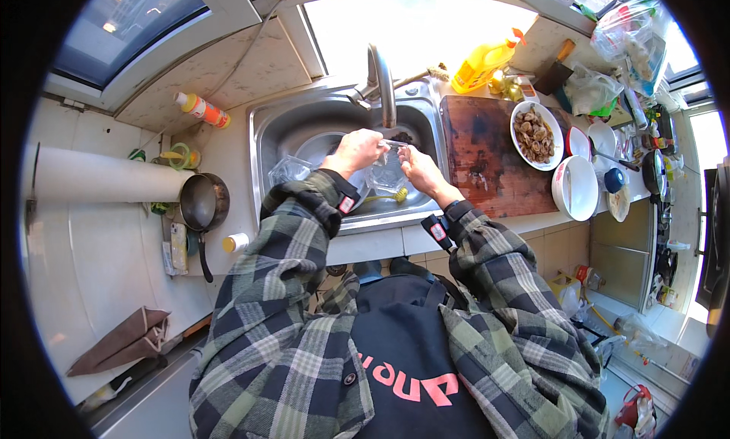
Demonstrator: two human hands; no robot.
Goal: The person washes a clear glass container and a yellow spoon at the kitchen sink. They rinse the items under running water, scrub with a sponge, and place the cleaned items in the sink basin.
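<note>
Over the steel sink (255, 153), below the faucet (389, 105), my left hand (356, 152) and my right hand (423, 173) face each other. Both pinch a small, shiny, pale object (393, 144) between their fingertips; it is too small to identify. Below my right hand sits a clear faceted container (386, 179), glass or plastic. Another clear container (290, 169) lies at the sink's left side, beside a round basin (311, 147) partly hidden by my left hand. A yellow-green brush (399, 195) rests near the sink's front. Something dark (403, 137) lies at the back right.
Right of the sink is a wooden cutting board (485, 176) with a bowl of clams (535, 135). White bowls (575, 188) stand beyond. A yellow bottle (485, 62) is behind the board. To the left are a saucepan (204, 202), a lidded jar (235, 242) and an orange-labelled bottle (202, 110).
</note>
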